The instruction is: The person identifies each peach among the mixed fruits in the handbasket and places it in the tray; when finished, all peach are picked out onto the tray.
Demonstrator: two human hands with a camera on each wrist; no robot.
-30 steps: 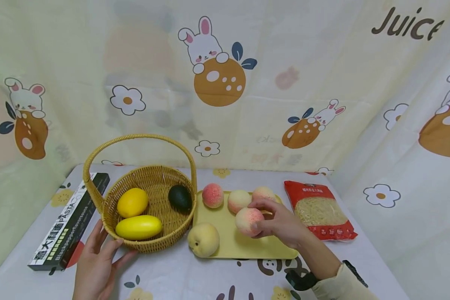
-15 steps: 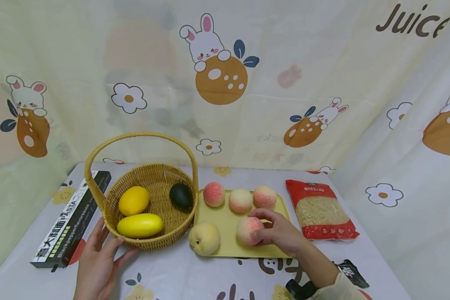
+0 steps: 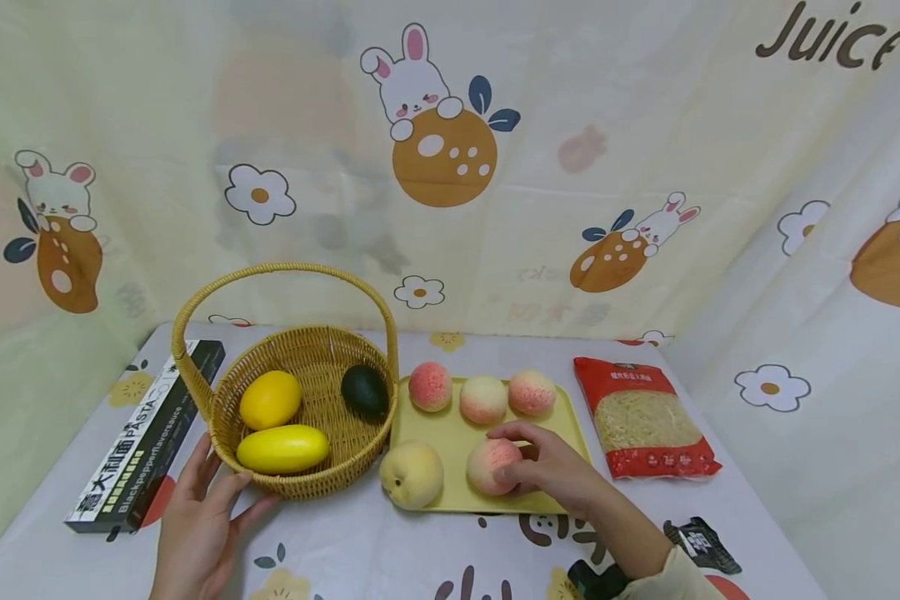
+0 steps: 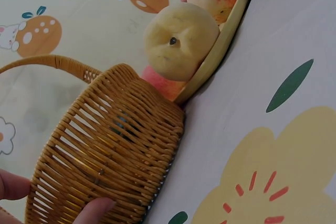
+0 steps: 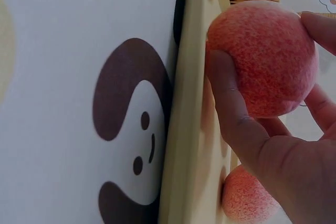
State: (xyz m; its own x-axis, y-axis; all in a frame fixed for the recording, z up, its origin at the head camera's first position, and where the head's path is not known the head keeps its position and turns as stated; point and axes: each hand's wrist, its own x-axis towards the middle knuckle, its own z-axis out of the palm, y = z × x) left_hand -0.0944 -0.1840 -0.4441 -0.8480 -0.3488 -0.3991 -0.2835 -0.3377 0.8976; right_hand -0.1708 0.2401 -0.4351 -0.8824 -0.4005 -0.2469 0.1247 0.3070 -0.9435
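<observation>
My right hand (image 3: 551, 471) pinches a pink-and-cream peach (image 3: 492, 467) between thumb and fingers, low over the front part of the yellow tray (image 3: 450, 496). Whether the peach touches the tray I cannot tell. Three more peaches, including a red-pink one (image 3: 430, 387), sit along the tray's back. A pale yellow fruit (image 3: 412, 476) with a dark dimple sits at the front left corner. With spread fingers, my left hand (image 3: 198, 525) touches the near left side of the wicker basket (image 3: 318, 483). Inside lie a round yellow fruit (image 3: 271, 400), a long yellow fruit (image 3: 283, 449) and an avocado (image 3: 364, 392).
A dark pasta box (image 3: 146, 442) lies left of the basket, whose tall handle (image 3: 285, 267) arches above it. Right of the tray lies a red bag of pasta (image 3: 648, 421). A small black packet (image 3: 701, 546) lies near my right forearm. A printed curtain (image 3: 315, 100) hangs behind.
My right hand has lowered the peach toward the front of the tray, uncovering the back peaches. My left hand stays at the basket. The head view has shifted slightly.
</observation>
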